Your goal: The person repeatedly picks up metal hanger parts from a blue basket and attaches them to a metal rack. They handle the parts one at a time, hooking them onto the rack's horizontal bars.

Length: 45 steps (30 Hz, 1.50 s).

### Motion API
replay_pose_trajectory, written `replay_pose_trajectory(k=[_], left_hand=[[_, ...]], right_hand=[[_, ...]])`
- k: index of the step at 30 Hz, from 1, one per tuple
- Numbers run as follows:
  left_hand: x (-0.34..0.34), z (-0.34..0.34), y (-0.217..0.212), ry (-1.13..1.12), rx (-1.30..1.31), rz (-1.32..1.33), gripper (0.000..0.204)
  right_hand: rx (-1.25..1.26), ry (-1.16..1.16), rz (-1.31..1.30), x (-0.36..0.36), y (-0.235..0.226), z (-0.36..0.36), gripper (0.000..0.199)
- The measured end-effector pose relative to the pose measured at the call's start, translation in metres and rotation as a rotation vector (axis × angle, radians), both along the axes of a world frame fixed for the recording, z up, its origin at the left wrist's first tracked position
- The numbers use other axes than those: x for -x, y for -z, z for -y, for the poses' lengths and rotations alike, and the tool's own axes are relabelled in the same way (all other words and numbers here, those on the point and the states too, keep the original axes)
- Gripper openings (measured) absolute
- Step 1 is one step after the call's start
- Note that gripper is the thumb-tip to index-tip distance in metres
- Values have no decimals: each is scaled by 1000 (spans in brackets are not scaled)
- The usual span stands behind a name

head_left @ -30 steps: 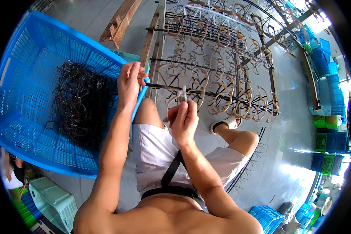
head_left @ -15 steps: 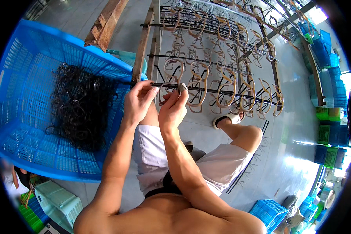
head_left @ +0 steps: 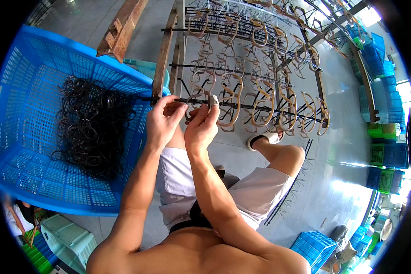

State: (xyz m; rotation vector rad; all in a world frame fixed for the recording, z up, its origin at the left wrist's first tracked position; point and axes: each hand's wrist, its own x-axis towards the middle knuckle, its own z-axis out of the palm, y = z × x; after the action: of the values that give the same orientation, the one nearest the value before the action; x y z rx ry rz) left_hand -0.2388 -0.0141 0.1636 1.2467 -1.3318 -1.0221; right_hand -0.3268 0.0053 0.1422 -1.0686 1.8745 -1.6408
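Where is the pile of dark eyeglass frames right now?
In the head view, the pile of dark frames lies inside the big blue basket on the person's left, just left of the left hand at the rack rod.

Two hands, left hand (head_left: 163, 122) and right hand (head_left: 202, 129), one large blue basket (head_left: 27, 150), one tangled heap of dark frames (head_left: 91, 128) too many to count, one metal rack (head_left: 242, 68), seven tan frames (head_left: 260, 102) on its nearest rod, one white sandal (head_left: 265, 138)
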Motion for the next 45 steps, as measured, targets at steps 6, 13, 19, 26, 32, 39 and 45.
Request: replay_pose_trajectory(k=[6,13,19,26,32,39,45], left_hand=[[2,-1,2,4,3,-34,27],[2,-3,3,0,-18,-41,24],[4,-3,0,-14,-49,-75,19],[4,-3,2,21,-70,-54,18],[1,-3,5,-8,-43,-151,19],[-9,-3,10,61,-144,-234,17],[-7,-3,14,67,-214,-514,20]], right_hand=[[1,-7,16,0,-3,0,23],[1,-69,86,-8,-8,-4,20],[24,-48,81,-16,-7,-7,29],[-7,-18,67,-14,-7,-2,29],[56,-135,43,-11,-13,-3,29],[94,-341,69,-5,-15,-5,30],[108,-340,82,-6,-8,-4,30]])
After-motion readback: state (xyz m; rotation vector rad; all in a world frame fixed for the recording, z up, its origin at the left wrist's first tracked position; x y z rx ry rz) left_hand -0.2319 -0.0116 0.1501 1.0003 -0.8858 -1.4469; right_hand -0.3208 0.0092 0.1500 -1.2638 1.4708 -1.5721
